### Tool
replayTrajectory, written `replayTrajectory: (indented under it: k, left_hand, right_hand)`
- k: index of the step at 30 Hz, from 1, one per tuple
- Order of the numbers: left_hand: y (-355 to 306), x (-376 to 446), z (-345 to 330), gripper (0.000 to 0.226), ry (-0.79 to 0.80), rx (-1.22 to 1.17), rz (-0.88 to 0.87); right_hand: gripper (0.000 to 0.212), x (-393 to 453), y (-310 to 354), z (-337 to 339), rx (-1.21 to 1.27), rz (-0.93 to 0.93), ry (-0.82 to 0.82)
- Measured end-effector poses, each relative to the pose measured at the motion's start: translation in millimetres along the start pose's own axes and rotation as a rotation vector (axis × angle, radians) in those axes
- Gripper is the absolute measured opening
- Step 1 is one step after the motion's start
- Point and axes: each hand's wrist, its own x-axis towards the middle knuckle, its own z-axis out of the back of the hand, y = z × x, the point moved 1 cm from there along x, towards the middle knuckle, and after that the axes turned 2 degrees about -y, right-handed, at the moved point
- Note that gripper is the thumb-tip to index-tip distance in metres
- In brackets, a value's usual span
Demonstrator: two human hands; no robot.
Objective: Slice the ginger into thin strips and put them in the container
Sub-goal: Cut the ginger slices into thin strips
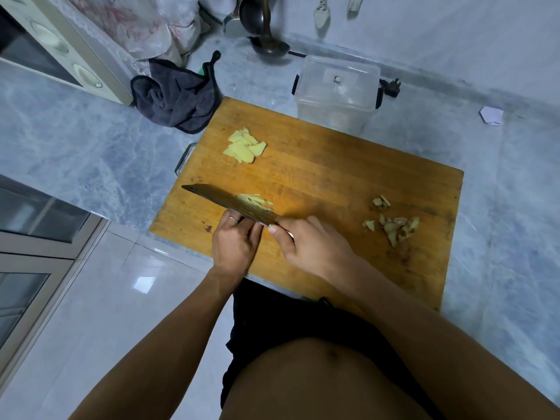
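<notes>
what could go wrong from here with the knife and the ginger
1. The left hand sits right against the knife blade near the strips; a slip could likely nick a finger.
2. The container stands beyond the board, so strips may drop on the counter in transfer.
3. Peel scraps lie on the same board and could get mixed in.

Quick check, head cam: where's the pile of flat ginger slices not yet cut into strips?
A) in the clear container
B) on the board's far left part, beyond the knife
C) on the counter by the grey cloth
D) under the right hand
B: the flat ginger slices lie on the cutting board, beyond the knife and apart from it; the clear container stands behind the board.
</notes>
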Motion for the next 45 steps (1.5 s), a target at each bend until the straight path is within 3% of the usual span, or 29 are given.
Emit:
replayTrajectory:
  k: [12,32,45]
  left_hand:
    - [0,-1,1,0.030,0.006,-0.016,-0.001]
    - [2,-1,0,0.031,0.010,-0.002,0.026]
    - [-1,0,1,0.032,0.006,0.004,-0.005]
  right_hand:
    - [0.048,-13,-4,16,0.132,-0.070,0.062]
    - [0.047,1,6,2,0.019,-0.027,-0.001]
    - [0.050,-13,-11,22,0.155,-0.019,0.037]
